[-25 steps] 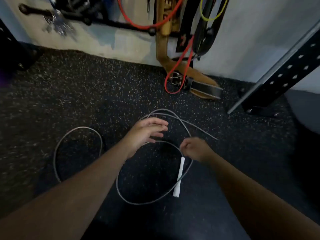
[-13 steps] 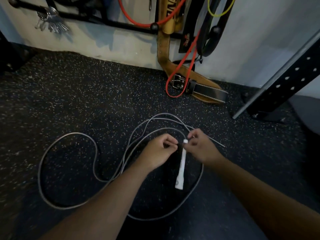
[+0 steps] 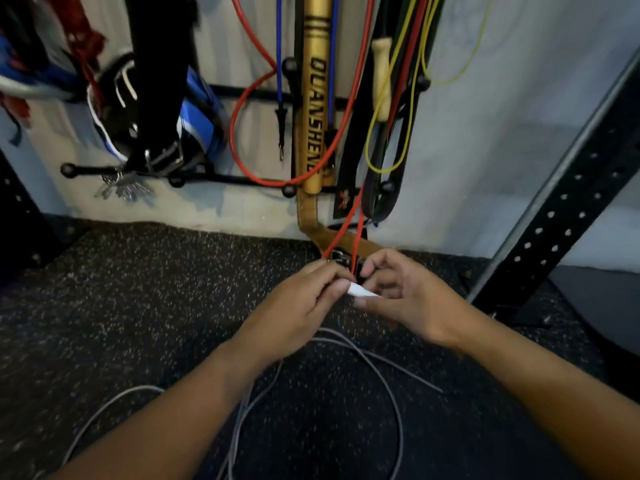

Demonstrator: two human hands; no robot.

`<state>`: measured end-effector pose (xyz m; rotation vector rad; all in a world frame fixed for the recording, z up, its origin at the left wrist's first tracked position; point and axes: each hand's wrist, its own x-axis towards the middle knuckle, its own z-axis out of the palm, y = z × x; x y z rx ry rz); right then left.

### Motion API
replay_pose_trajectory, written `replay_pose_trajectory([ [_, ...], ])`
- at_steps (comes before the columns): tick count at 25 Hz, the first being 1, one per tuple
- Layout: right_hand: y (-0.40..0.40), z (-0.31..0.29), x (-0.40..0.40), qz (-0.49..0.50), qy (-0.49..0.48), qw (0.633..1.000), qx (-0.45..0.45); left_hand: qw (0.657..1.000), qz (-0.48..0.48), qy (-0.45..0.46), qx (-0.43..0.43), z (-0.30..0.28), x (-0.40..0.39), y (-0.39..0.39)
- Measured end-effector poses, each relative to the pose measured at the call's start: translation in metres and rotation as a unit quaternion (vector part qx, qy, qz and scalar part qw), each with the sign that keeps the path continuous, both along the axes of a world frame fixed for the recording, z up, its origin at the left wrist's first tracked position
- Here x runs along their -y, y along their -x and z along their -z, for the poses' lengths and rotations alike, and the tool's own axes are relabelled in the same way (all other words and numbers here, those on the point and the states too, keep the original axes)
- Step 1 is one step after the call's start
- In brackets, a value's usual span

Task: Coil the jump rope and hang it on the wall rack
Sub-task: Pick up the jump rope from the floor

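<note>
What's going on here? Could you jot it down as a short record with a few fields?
setting: gym corner with speckled rubber floor
left hand: grips the white jump rope handle
right hand: fingers curled at the handle's other end
rope cable: grey, in loose loops on the floor, not yet coiled
wall rack: black pegs carrying a red resistance band, a yellow band, a gold belt and keys
task stage: rope not yet hung
</note>
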<state>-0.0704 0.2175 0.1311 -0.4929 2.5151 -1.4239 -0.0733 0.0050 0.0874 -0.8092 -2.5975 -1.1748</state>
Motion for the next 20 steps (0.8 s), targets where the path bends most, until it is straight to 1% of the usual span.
replay_pose_trajectory([
  [2,-0.003,-0.015,-0.009,0.014,-0.059,0.998,-0.013,0.999,-0.009,0.005,-0.032,-0.014,0.008,-0.002],
  [4,-0.010,-0.019,-0.020,0.026,-0.099,0.994,-0.029,0.999,-0.027,0.019,-0.032,-0.030,0.016,-0.002],
  [7,-0.021,-0.026,-0.029,0.029,-0.122,0.989,-0.077,0.999,-0.026,0.030,-0.019,-0.058,0.027,-0.009],
  [9,-0.025,-0.036,-0.027,0.023,-0.127,0.985,-0.112,0.997,0.000,0.069,-0.020,-0.075,0.028,-0.014],
  [11,-0.030,-0.048,-0.022,0.015,-0.110,0.985,-0.132,0.993,0.028,0.109,-0.037,-0.088,0.025,-0.016],
  [13,-0.034,-0.053,-0.017,0.023,-0.082,0.986,-0.142,0.991,0.039,0.118,-0.053,-0.094,0.023,-0.015],
  [16,-0.039,-0.055,-0.013,0.050,-0.021,0.991,-0.124,0.989,0.045,0.135,-0.043,-0.096,0.030,-0.016],
  [20,-0.042,-0.057,-0.007,0.077,0.047,0.990,-0.110,0.991,0.041,0.118,-0.042,-0.098,0.040,-0.018],
])
